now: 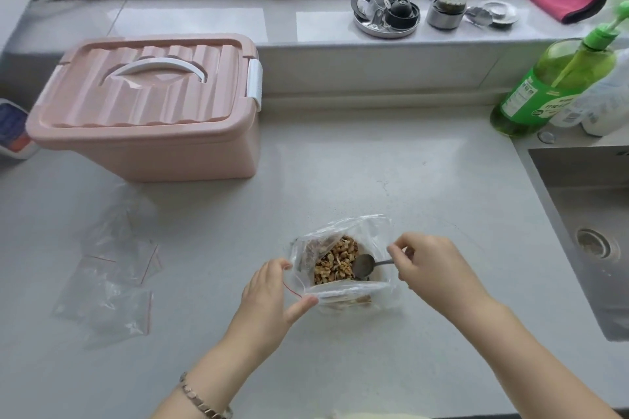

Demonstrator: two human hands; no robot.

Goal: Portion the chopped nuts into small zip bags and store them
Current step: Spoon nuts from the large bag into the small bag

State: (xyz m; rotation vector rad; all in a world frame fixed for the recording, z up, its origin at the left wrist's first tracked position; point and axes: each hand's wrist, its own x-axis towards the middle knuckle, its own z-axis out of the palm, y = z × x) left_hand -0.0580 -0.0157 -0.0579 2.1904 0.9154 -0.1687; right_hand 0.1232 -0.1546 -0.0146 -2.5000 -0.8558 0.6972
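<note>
Far left on the counter [374, 163] lie empty small zip bags [112, 286], flat, thin and slippery, best lifted by the red zip edge. Behind them stands a closed pink storage box [146, 119]. My left hand [272, 296], palm turned inward, pinches clear film with a red zip line between thumb and fingers, at the left rim of the open bag [354, 228] sitting centre-front. The chopped nuts [335, 265] inside are light, loose and easily spilled. My right hand [432, 265], wrist bent down, pinches the spoon [364, 265] by its handle, its bowl among the nuts.
</note>
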